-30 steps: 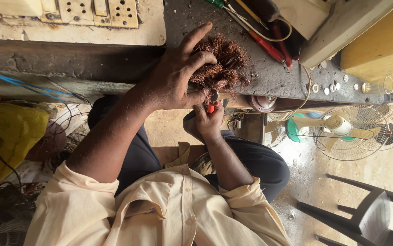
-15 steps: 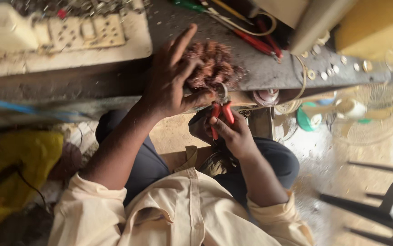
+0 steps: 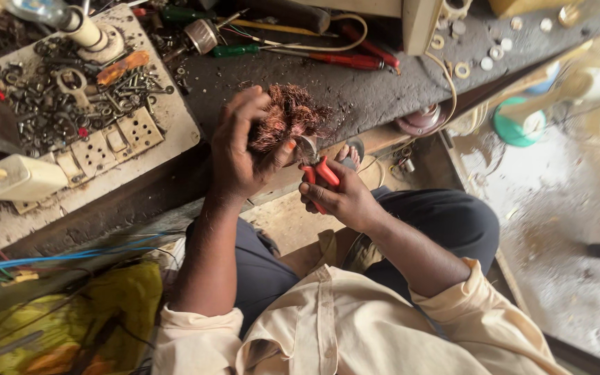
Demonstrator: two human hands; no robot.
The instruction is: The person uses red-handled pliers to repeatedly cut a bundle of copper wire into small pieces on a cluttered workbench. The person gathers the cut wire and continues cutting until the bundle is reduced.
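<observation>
A tangled bundle of copper winding wire (image 3: 287, 119) is gripped in the left hand (image 3: 241, 149), the fingers curled tightly around its lower part so that the frayed strands stand out at about one o'clock from the hand. The bundle is held just above the near edge of the dark surface (image 3: 355, 94), at the centre of the view. At four o'clock from the bundle, red-handled cutters (image 3: 319, 173) are clasped in the right hand (image 3: 345, 198), which is closed firmly around the handles. The metal nose of the cutters is set against the underside of the bundle; whether strands actually lie between the blades cannot be told, since that spot is partly hidden by the thumb.

As far as can be judged, the cutting is under way rather than finished: the wire remains one thick mass, and no cut-off lengths can be made out nearby, so most of it appears left to be done.

At eleven o'clock from the bundle a white board (image 3: 175, 118) heaped with nuts and washers is seen, and at twelve o'clock a red-handled screwdriver (image 3: 355, 61) lies on the surface.
</observation>
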